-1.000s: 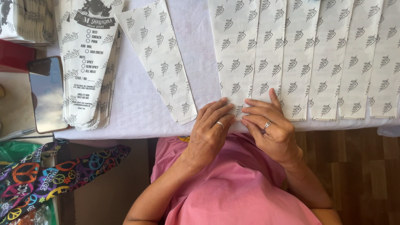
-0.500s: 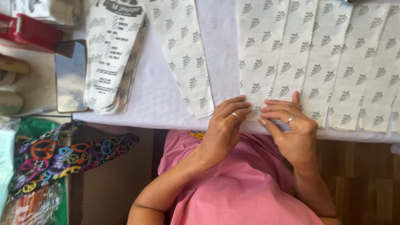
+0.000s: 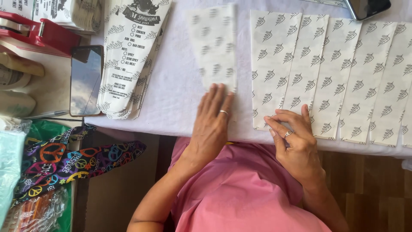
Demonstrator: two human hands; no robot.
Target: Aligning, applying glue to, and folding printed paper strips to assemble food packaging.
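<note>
Resting flat on paper sleeve (image 3: 213, 47) bottom, left hand (image 3: 213, 122), fingertips touching it.

Bright, even daylight falls on the counter (image 3: 171, 107), with only soft shadows. The left sheet (image 3: 214, 47) is motion-blurred; the phone (image 3: 86, 79) reflects sky

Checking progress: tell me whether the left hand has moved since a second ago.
Yes. The left hand has gone left, away from the right hand, onto the separate sheet.
</note>
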